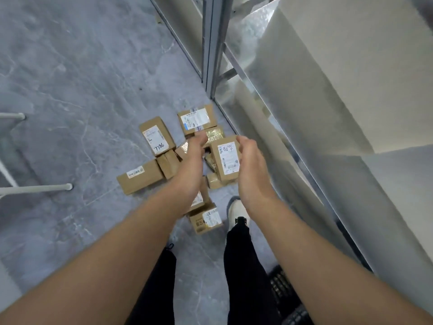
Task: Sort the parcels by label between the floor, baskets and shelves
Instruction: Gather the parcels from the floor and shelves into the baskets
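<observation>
Head view, looking down past two bare forearms at a cluster of parcels on the floor (70, 78). The right hand (249, 165) is cupped, fingers curved and apart, against the right edge of a brown cardboard parcel (226, 158) bearing a white printed label with handwritten marks along its top; whether the fingers actually press the box or only lie beside it cannot be told. The left hand (191, 158) reaches forward just left of that parcel, fingers extended and loosely open, its fingertips (201, 137) over a glossy, gold-toned crinkled packet (214, 134); contact there cannot be told either. The labelled parcel lies between the two hands and partly covers smaller boxes beneath it.

Around it, all on the floor: a box marked "7786" (155, 139) to the left; a box with a white and blue label (196, 118) further ahead, beside the shelf foot; a long flat carton (140, 180) nearer left; a small box (206, 220) near the white shoe (236, 211). All cartons are matte, rectangular kraft cardboard, some taped.

The floor is grey, marbled and smooth. The metal shelving (293, 95) at right is pale and dully reflective, with a grey upright post. White tubular legs (35, 188) enter from the left edge. Dark trousers (243, 266) show below.
</observation>
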The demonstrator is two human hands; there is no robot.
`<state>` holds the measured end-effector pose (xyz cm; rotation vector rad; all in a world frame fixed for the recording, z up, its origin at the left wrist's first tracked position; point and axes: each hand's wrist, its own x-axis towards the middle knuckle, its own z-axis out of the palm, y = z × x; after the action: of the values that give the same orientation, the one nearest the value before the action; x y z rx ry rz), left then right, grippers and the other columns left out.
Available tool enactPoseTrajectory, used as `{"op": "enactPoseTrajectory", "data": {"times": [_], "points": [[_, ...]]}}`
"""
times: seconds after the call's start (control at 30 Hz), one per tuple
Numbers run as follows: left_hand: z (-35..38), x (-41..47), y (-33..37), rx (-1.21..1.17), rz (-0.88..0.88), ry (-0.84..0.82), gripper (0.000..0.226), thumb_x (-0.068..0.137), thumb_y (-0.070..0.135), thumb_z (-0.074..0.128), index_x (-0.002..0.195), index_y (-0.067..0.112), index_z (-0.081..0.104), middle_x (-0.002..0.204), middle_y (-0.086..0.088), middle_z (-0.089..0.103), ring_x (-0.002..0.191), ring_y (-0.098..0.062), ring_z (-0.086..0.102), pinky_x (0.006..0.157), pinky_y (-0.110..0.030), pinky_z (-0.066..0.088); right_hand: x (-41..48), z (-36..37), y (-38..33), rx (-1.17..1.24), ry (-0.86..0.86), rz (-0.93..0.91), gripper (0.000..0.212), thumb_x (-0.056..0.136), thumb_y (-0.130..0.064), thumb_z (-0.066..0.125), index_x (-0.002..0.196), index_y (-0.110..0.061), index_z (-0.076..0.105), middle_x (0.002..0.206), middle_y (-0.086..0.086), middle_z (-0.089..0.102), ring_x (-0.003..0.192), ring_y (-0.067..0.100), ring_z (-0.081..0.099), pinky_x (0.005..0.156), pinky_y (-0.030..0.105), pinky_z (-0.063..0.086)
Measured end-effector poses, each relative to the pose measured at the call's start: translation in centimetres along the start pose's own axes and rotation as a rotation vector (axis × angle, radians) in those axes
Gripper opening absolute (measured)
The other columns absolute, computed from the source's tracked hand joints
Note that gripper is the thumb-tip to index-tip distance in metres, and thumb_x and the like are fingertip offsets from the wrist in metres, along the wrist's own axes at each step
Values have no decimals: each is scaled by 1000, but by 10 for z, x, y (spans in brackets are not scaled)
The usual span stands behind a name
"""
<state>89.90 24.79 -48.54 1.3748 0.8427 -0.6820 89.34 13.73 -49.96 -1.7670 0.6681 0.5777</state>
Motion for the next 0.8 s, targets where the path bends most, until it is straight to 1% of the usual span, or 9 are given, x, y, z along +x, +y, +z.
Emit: {"op": "enactPoseTrajectory", "data": {"times": [0.1,0.17,0.23,0.33,0.47,0.53,0.63,0.73,0.8], "points": [[20,64,-33,-20,-15,42,38,107,52,22,97,41,57,73,26,66,51,14,56,51,-18,47,64,-5,36,-35,-54,19,53,90,-64,36,106,-27,71,104,4,77,107,30,72,102,59,57],[33,98,-55,-43,-43,54,40,108,48,22,89,38,55,57,25,64,40,13,54,38,-10,44,104,-7,60,-37,-71,19,47,94,-59,38,101,-25,69,93,1,74,94,24,71,87,48,55],[44,130,-77,-58,-50,73,39,109,47,21,86,40,53,45,30,57,38,14,53,42,-9,46,140,-7,85,-10,-70,42,40,101,-53,41,100,-24,70,85,-3,72,83,19,67,76,41,51],[53,184,-114,-65,-61,113,38,107,52,24,85,45,53,50,32,56,46,14,54,60,-17,45,188,-7,124,-41,-79,81,40,111,-42,41,106,-17,72,91,2,76,78,14,67,66,32,50],[58,249,-157,-116,-71,141,30,104,58,26,91,53,52,82,35,57,90,10,54,83,-23,37,238,-3,168,-141,-85,104,46,112,-41,34,101,-15,71,88,-1,77,74,11,70,59,27,52],[61,271,-172,-133,-74,168,32,106,56,25,86,53,50,69,38,59,78,16,52,74,-21,38,258,0,187,-177,-60,105,48,112,-40,34,86,-20,70,76,-9,75,66,4,69,56,24,51],[65,292,-185,-163,-133,165,37,106,55,28,79,43,50,51,27,59,54,9,53,61,-21,45,274,3,207,-222,-7,76,50,114,-33,36,69,-25,54,53,-21,62,47,-7,56,53,19,45],[69,305,-197,-178,-156,166,41,107,53,26,79,40,52,44,23,59,38,7,56,41,-14,47,282,6,220,-244,-26,59,47,117,-26,33,75,-21,53,47,-28,57,49,-16,56,45,6,39],[70,311,-206,-222,-148,130,49,106,55,26,79,37,63,54,19,68,45,4,64,50,-23,51,283,9,226,-248,-42,63,45,118,-28,31,84,-20,60,54,-25,63,52,-18,57,45,4,39]]}}
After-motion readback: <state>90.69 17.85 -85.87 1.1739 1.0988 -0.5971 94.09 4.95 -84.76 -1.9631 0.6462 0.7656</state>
